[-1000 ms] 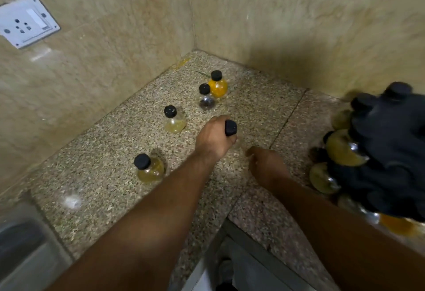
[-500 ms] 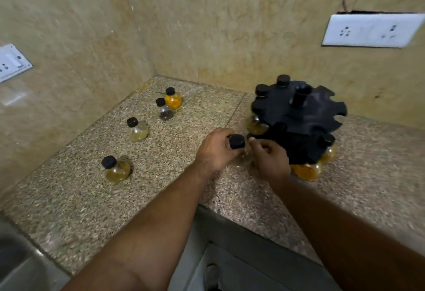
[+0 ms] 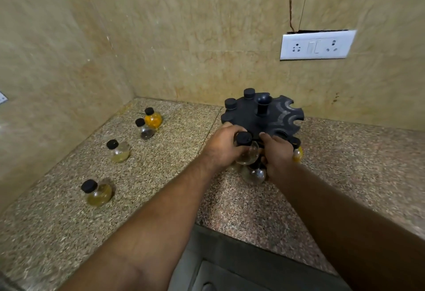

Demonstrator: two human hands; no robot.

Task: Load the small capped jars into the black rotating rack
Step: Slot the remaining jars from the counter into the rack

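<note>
The jar (image 3: pixel 247 153) with a black cap was clamped in the left hand (image 3: pixel 222 147) at the front edge of the black rack (image 3: pixel 262 116). The right hand (image 3: pixel 277 153) gripped the rack's lower tier (fingers closed around it). Four other jars (image 3: pixel 99 193) stood on the tabletop (image 3: pixel 161 175), well apart from the rack.

Left hand (image 3: pixel 224 147) around jar (image 3: pixel 246 151)
</note>
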